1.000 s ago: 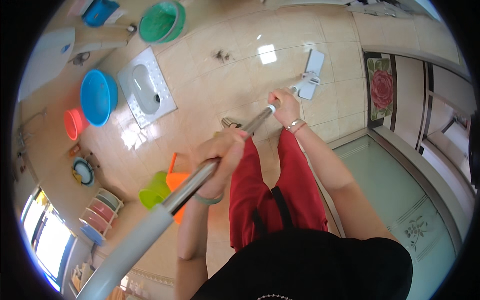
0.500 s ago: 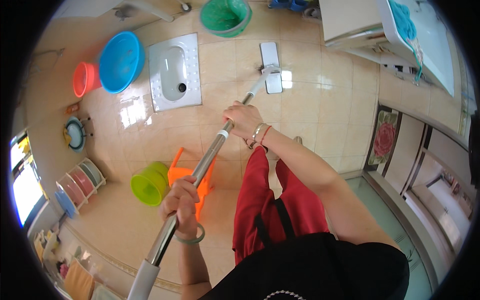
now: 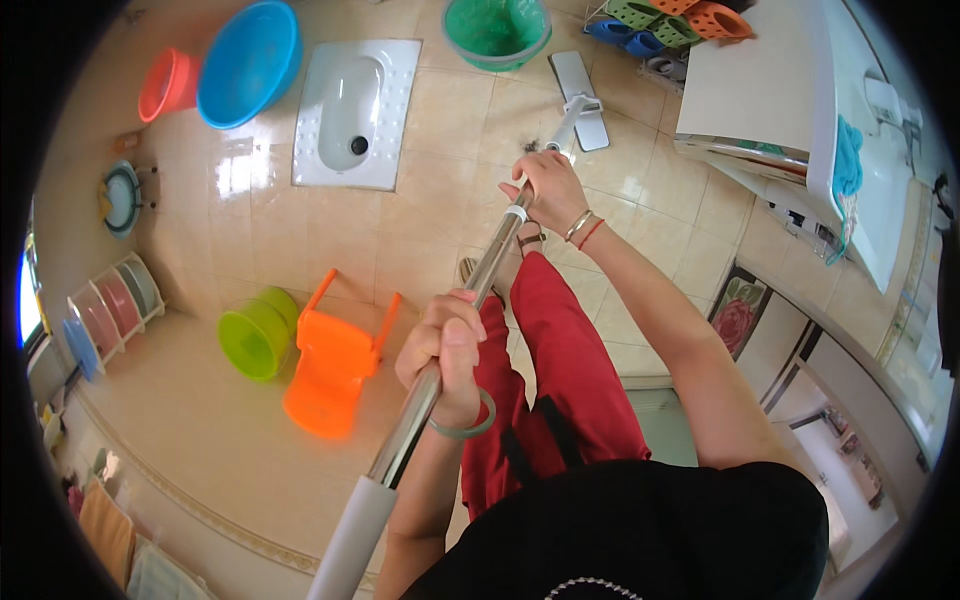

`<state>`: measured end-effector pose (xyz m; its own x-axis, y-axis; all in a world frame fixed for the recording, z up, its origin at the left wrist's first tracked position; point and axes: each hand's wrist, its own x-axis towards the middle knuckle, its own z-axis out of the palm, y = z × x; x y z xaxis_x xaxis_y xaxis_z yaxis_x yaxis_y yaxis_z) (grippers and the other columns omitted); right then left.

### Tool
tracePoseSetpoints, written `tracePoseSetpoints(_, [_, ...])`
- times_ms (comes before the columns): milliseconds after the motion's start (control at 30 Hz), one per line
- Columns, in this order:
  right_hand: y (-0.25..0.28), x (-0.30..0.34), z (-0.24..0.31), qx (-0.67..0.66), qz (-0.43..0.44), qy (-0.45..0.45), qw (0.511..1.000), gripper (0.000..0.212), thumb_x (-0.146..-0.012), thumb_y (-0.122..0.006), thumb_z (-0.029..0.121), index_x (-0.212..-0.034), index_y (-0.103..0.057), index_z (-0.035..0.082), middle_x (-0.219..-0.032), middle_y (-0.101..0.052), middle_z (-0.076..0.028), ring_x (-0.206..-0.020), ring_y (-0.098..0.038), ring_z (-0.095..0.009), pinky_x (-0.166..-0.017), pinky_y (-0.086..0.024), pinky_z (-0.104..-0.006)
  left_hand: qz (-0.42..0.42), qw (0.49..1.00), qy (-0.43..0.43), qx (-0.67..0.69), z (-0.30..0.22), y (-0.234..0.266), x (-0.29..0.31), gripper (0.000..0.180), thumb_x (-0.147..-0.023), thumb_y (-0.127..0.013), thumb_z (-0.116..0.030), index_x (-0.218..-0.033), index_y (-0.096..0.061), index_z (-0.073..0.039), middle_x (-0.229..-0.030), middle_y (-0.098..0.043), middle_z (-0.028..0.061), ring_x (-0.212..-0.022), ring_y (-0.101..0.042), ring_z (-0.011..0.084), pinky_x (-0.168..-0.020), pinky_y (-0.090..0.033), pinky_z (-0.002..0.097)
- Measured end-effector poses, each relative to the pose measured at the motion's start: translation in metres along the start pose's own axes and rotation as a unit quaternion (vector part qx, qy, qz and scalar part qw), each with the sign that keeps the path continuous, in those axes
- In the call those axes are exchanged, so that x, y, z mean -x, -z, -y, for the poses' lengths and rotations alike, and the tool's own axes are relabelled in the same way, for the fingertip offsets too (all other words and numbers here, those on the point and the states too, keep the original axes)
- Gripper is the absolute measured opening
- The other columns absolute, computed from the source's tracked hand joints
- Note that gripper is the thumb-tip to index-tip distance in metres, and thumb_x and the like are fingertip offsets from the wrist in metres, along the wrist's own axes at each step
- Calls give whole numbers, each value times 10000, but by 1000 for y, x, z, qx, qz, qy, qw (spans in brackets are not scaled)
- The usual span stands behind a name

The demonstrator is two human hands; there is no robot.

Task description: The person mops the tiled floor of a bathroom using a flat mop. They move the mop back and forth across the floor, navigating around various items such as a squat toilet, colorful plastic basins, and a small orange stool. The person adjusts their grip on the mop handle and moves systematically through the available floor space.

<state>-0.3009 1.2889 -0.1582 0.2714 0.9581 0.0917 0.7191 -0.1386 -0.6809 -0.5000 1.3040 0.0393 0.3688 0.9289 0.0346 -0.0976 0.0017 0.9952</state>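
Both my hands hold a flat mop by its metal pole (image 3: 495, 258), which slants from the lower left up to the flat mop head (image 3: 592, 128) on the tiled floor. My left hand (image 3: 445, 350) is closed round the pole just above its white grip (image 3: 355, 535). Farther along, my right hand (image 3: 555, 190) wraps the pole near the white joint of the mop head. A small dark clump of debris (image 3: 530, 147) lies on the tiles, to the left of the mop head and apart from it. Beyond the head stands a green lined bin (image 3: 497, 62).
A squat toilet (image 3: 310, 150) is set in the floor at left, with a blue basin (image 3: 248, 65) and a red bucket (image 3: 168, 85) beyond. An orange chair (image 3: 335, 365) and a lime-green bucket (image 3: 255, 340) stand left of my legs. At right are a cabinet (image 3: 745, 85) and clogs (image 3: 720, 20).
My view has swung round. The mop head has shifted away to the right, farther from the squat toilet; the dark clump at its edge now lies apart. Both hands keep their hold.
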Motion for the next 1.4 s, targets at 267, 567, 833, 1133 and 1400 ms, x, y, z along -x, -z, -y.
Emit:
tracePoseSetpoints(267, [-18,33,38,-131,54,37,989,180,-621,-681,114,-647,-514,176,-657,-533,-1,-744,-542,-226,-781,-394,-349,-141,978,138,-74,-57,5,27,268,-934,-409,-69,-676,-344,-102,-570,-350,8,-583,-367,120,-823,-421,388])
tracePoseSetpoints(567, [54,-20,28,-171,97,-18,980,111,-683,-653,143,-667,-543,152,-679,-559,-22,-775,-557,-227,-807,-373,-340,-16,1000,18,4,-79,-48,-49,290,-926,-453,-122,-670,-318,-144,-545,-313,-25,-570,-371,131,-767,-386,399])
tracePoseSetpoints(833, [68,-102,-57,-78,91,35,992,83,-717,-624,153,-663,-564,131,-691,-597,-41,-777,-576,-255,-769,-404,-375,4,999,-4,37,-23,-80,-97,252,-932,-433,-99,-731,-284,-132,-638,-350,-3,-652,-373,149,-839,-373,432])
tracePoseSetpoints(1133, [39,-125,-86,-60,81,29,994,114,-714,-640,178,-632,-564,155,-695,-616,-13,-769,-580,-247,-771,-415,-370,-107,994,37,-6,25,-80,-110,332,-963,-394,-39,-657,-297,-125,-534,-255,-18,-537,-314,107,-819,-404,398])
tracePoseSetpoints(1400, [20,-37,-26,-70,147,61,985,110,-682,-657,177,-620,-568,194,-651,-578,0,-748,-575,-222,-757,-397,-368,-159,980,115,-23,-40,-57,-43,322,-965,-409,-46,-673,-294,-117,-584,-279,-11,-587,-319,107,-821,-399,375])
